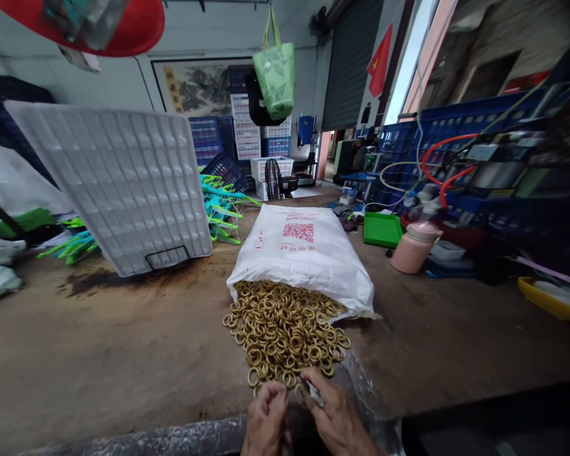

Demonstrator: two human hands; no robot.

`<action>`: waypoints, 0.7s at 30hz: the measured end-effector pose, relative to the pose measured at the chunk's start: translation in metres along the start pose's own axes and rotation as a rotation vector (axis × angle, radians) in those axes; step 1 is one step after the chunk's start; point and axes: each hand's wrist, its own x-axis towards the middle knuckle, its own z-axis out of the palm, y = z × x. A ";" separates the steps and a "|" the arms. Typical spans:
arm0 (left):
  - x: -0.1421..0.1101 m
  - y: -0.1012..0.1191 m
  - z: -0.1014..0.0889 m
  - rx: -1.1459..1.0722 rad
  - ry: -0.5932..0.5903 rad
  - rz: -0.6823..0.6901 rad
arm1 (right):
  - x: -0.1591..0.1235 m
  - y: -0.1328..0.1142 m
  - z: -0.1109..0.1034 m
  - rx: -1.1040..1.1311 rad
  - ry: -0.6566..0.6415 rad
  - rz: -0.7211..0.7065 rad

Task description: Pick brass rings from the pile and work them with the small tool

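Note:
A heap of brass-coloured metal rings (289, 329) spills from the open mouth of a white woven sack (308, 253) onto the table. At the near edge of the heap, my left hand (267, 418) has its fingers curled in and pressed together; what they hold, if anything, is hidden. Close beside it on the right, my right hand (335, 411) is closed around a small pale and dark tool (313, 394), whose exact kind I cannot make out. One ring lies right by the right fingertips.
A white ribbed plastic tray (123, 183) leans upright on the brown table (161, 354) at left, with green and blue hangers (221, 209) behind it. At right stand a green tray (382, 229), a pink bottle (413, 247) and a yellow tray (551, 301). A green bag (274, 79) hangs overhead.

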 end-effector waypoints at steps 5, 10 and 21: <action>0.001 0.000 0.006 0.073 -0.029 0.126 | 0.002 -0.019 -0.004 0.172 -0.020 -0.002; -0.008 0.008 0.009 0.195 0.077 0.337 | 0.002 -0.016 0.000 0.397 -0.049 0.230; -0.026 0.025 0.020 0.225 -0.003 0.309 | 0.004 -0.022 -0.008 0.859 -0.190 0.541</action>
